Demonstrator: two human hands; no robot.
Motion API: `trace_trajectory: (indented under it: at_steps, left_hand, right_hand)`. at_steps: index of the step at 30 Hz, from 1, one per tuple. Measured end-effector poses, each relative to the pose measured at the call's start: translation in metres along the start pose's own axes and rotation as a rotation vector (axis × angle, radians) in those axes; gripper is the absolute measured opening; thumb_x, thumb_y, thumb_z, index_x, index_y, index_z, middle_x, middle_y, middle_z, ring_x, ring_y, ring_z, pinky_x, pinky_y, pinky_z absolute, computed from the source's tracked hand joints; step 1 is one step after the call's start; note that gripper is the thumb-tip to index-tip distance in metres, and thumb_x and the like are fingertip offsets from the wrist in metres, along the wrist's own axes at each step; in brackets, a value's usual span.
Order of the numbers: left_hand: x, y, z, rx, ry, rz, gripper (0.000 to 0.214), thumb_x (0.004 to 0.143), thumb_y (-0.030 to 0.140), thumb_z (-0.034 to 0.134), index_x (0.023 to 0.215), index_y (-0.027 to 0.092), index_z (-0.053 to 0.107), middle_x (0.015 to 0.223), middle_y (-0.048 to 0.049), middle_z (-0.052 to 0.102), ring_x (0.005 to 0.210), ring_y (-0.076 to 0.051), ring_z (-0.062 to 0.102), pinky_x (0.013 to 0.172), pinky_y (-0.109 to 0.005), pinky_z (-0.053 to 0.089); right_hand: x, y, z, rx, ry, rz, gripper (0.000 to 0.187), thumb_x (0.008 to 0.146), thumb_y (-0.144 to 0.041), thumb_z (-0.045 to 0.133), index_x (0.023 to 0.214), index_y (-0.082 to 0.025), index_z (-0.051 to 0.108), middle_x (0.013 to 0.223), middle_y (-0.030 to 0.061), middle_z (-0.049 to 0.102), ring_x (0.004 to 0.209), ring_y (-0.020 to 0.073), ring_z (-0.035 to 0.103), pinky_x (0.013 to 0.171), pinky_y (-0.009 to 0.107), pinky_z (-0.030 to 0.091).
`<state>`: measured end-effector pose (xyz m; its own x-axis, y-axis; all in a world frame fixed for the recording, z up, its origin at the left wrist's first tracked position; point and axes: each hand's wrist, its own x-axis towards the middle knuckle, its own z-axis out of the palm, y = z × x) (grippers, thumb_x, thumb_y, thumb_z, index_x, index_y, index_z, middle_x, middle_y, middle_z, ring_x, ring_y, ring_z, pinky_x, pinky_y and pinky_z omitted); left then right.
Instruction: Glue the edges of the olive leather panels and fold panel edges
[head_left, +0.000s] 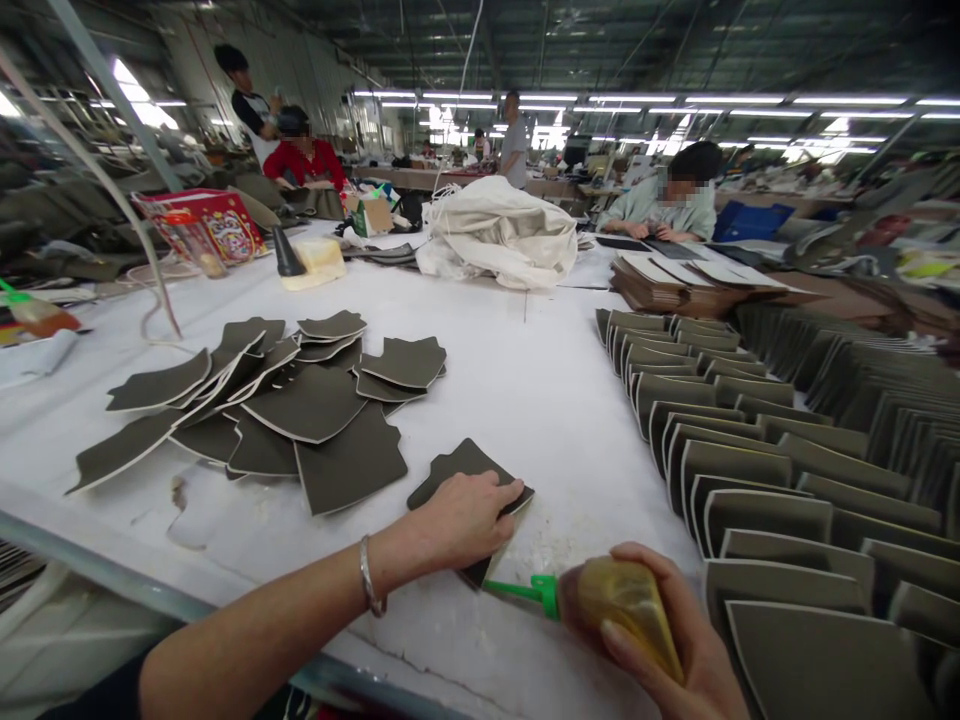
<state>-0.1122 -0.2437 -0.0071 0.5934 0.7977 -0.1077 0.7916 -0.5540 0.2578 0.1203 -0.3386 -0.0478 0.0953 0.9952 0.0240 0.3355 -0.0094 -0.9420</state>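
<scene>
My left hand [466,520] lies on a dark olive panel [457,462] of sheet material with a pale edge, its index finger stretched to the right corner. Part of the panel is hidden under the hand. In my right hand [679,640] is a squeeze bottle [626,605] of amber liquid, tilted on its side. Its green nozzle [521,592] points left, with the tip at the panel's lower corner. Beyond my left hand is a loose pile of similar panels [307,402].
Rows of panels [750,470] stand overlapping along the right. Farther back are a white cloth bundle [502,230], a yellowish block [319,262] with a black cone [285,252], a red bag [236,225] and another bottle [37,315]. Several people work beyond the white table [525,380].
</scene>
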Motion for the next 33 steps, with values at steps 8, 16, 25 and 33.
trace_trajectory:
  at_steps: [8, 16, 25, 33]
  left_hand:
    - [0.001, -0.002, -0.001, -0.007, -0.026, -0.004, 0.046, 0.092, 0.028, 0.037, 0.136, 0.025, 0.048, 0.097, -0.0078, 0.064, 0.079, -0.026, 0.065, 0.067, -0.035, 0.048]
    - [0.001, -0.001, -0.003, -0.036, -0.026, -0.009, 0.046, 0.091, 0.027, 0.037, 0.135, 0.026, 0.049, 0.095, -0.0075, 0.064, 0.078, -0.026, 0.065, 0.067, -0.035, 0.048]
    - [0.004, -0.003, -0.003, -0.074, -0.054, -0.019, 0.048, 0.09, 0.026, 0.037, 0.137, 0.027, 0.048, 0.095, -0.0071, 0.064, 0.079, -0.026, 0.066, 0.068, -0.035, 0.048]
    - [0.004, -0.002, -0.006, -0.086, -0.07, -0.039, 0.048, 0.09, 0.025, 0.037, 0.136, 0.027, 0.049, 0.097, -0.0077, 0.064, 0.081, -0.026, 0.066, 0.07, -0.036, 0.049]
  right_hand:
    - [-0.002, -0.01, 0.008, 0.04, 0.106, 0.015, 0.054, 0.072, -0.054, 0.07, 0.115, -0.026, 0.054, 0.112, 0.0018, 0.059, 0.099, 0.0248, 0.058, 0.088, 0.029, 0.042]
    - [0.011, -0.007, 0.005, 0.021, 0.203, 0.031, 0.056, 0.072, -0.056, 0.07, 0.117, -0.028, 0.052, 0.11, 0.0012, 0.058, 0.096, 0.0241, 0.057, 0.086, 0.031, 0.041]
    - [0.017, 0.005, -0.001, -0.056, 0.14, -0.04, 0.053, 0.074, -0.053, 0.07, 0.116, -0.026, 0.055, 0.107, 0.0025, 0.062, 0.093, 0.0243, 0.06, 0.079, 0.029, 0.048]
    - [0.031, 0.013, -0.008, -0.062, 0.26, -0.039, 0.061, 0.071, -0.053, 0.073, 0.122, -0.028, 0.05, 0.114, 0.0048, 0.058, 0.1, 0.0287, 0.058, 0.085, 0.037, 0.045]
